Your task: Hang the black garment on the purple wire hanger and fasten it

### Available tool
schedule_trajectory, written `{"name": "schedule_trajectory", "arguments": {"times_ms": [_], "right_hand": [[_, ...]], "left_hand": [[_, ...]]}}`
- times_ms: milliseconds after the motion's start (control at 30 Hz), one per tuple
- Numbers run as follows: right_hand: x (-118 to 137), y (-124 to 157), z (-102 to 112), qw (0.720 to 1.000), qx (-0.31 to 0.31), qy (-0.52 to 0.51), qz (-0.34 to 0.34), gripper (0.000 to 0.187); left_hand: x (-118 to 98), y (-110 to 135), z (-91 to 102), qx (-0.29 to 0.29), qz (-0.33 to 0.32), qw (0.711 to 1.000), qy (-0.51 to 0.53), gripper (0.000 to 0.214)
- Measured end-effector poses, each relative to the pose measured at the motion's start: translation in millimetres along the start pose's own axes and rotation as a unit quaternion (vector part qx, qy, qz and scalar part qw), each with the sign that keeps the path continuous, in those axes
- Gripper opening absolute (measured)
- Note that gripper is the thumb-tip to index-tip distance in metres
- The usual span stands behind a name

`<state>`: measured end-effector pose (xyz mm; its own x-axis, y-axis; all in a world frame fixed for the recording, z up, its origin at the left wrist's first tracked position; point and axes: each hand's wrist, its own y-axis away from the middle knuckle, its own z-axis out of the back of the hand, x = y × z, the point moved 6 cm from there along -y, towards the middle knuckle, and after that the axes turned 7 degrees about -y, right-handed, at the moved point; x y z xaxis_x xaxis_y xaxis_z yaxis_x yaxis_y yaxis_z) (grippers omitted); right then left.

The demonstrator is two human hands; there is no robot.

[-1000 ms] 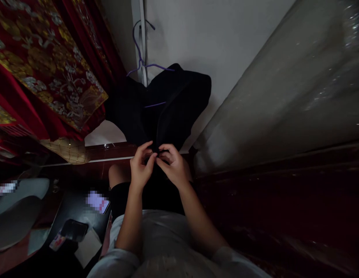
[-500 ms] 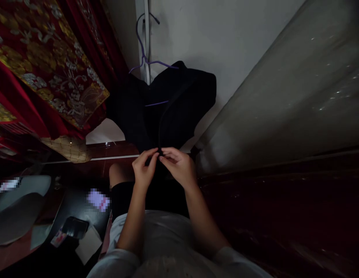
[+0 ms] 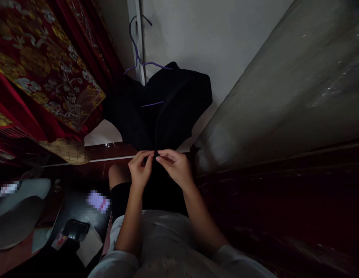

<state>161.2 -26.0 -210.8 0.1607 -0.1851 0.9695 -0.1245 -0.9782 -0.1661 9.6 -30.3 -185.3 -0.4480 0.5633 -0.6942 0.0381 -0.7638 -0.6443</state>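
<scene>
A black garment (image 3: 185,104), open at the front, hangs on a purple wire hanger (image 3: 152,63) against the wall. At the lower end of its front opening, my left hand (image 3: 141,166) pinches the left edge between thumb and fingers. My right hand (image 3: 177,166) pinches the other edge right beside it, so the fingertips of both hands nearly meet. Whether a button or zip lies between the fingers is too dark to make out. Below the hands the black cloth merges with my dark shorts.
Red cloth with gold and silver embroidery (image 3: 52,69) hangs at the left. A dark low table (image 3: 71,200) at lower left bears a black tray-like object (image 3: 76,229) and a white paper (image 3: 89,246). A grey chair (image 3: 20,220) stands beside it. Grey shiny sheeting (image 3: 283,96) slopes along the right.
The view has shifted slightly, so the garment and hanger appear a little further left. Both hands keep their pinch at the front opening, with the fingertips barely moved.
</scene>
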Motion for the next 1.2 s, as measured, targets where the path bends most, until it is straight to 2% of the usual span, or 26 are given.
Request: {"name": "schedule_trajectory", "arguments": {"times_ms": [100, 200, 333, 433, 533, 633, 700, 833, 900, 967, 1067, 1200], "right_hand": [[2.3, -2.0, -0.6, 1.000, 0.014, 0.010, 0.003, 0.023], [2.8, -6.7, 2.8, 0.999, 0.025, 0.015, 0.020, 0.021], [0.7, -11.7, 8.7, 0.998, 0.058, 0.023, 0.020, 0.017], [-0.1, -13.1, 9.8, 0.996, 0.080, 0.041, 0.029, 0.015], [-2.9, -15.6, 5.8, 0.989, 0.106, 0.093, 0.044, 0.009], [-0.7, -26.9, 0.0, 0.975, 0.151, 0.154, 0.056, 0.009], [14.0, -44.3, -1.1, 0.970, 0.154, 0.169, 0.081, 0.015], [79.0, -98.2, -9.7, 0.964, 0.101, 0.147, 0.198, 0.040], [110.5, -125.7, -21.5, 0.949, 0.081, 0.159, 0.260, 0.041], [128.8, -146.9, -34.5, 0.929, 0.073, 0.197, 0.305, 0.033], [130.2, -160.8, -44.6, 0.905, 0.065, 0.251, 0.336, 0.032], [114.7, -156.8, -42.7, 0.898, 0.084, 0.274, 0.333, 0.027]], "left_hand": [[2.0, -8.6, 1.4, 0.023, -0.021, 0.999, -0.024, 0.011], [0.2, -40.1, 4.7, 0.032, -0.064, 0.996, -0.045, 0.012], [-7.9, -125.4, 11.4, 0.023, -0.142, 0.987, -0.075, 0.016], [-11.3, -196.0, 14.7, 0.023, -0.162, 0.981, -0.101, 0.019], [-15.5, -237.6, 15.6, 0.031, -0.181, 0.976, -0.115, 0.023], [-21.1, -244.8, 17.2, 0.045, -0.197, 0.972, -0.117, 0.025], [-25.2, -239.9, 19.5, 0.056, -0.204, 0.970, -0.116, 0.024], [-33.3, -228.0, 17.7, 0.102, -0.205, 0.965, -0.127, 0.026], [-36.5, -223.9, 15.2, 0.115, -0.198, 0.963, -0.140, 0.027], [-38.2, -220.8, 14.1, 0.117, -0.195, 0.960, -0.162, 0.026], [-34.7, -215.6, 14.9, 0.116, -0.193, 0.956, -0.187, 0.024], [-19.8, -203.2, 9.0, 0.127, -0.194, 0.955, -0.184, 0.028]]}}
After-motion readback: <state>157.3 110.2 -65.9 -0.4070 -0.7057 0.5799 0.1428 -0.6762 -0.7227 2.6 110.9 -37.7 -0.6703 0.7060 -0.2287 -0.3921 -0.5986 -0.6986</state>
